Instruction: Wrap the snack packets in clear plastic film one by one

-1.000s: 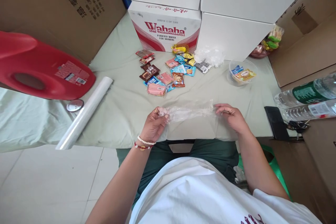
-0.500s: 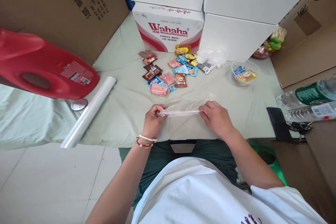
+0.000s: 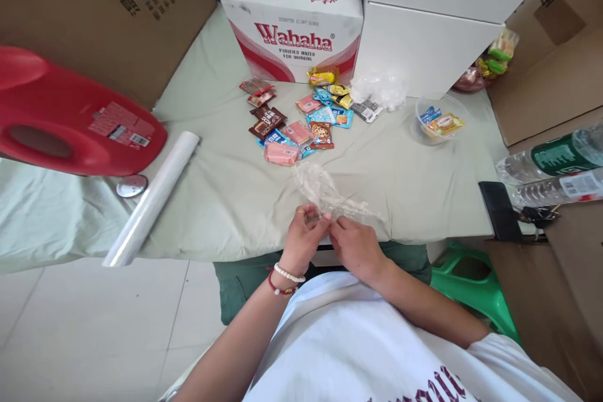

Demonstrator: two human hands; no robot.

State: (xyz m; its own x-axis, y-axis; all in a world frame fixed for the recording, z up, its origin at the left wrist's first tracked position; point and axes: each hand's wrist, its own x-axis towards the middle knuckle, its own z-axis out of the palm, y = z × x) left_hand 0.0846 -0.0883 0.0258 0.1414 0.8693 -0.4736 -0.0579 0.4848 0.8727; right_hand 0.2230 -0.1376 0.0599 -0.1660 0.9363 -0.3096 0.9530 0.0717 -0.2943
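Note:
A thin clear plastic bag (image 3: 325, 187) lies crumpled over the front of the table, its near end pinched between my two hands. My left hand (image 3: 305, 233) is closed on it, thumb pressed toward the right fingertips. Close beside it, my right hand (image 3: 355, 245) grips the same end with curled fingers. Just beyond the bag lies a pile of wrapped snacks: a pink packet (image 3: 281, 154), a brown cookie packet (image 3: 322, 135), dark brown packets (image 3: 267, 120) and a blue-white packet (image 3: 322, 115). Behind the pile sits a yellow packet (image 3: 323, 76).
A clear bowl (image 3: 414, 132) with small packets stands at the right, near crumpled clear plastic (image 3: 379, 89). Left are a plastic roll (image 3: 153, 198), a round lid (image 3: 132, 186) and a red jug (image 3: 80, 119). White boxes (image 3: 424, 44) line the back; bottles (image 3: 560, 157) lie right.
My hands have come together and drawn closer to my body. The bag, earlier stretched flat between them, now hangs bunched and spread forward on the table.

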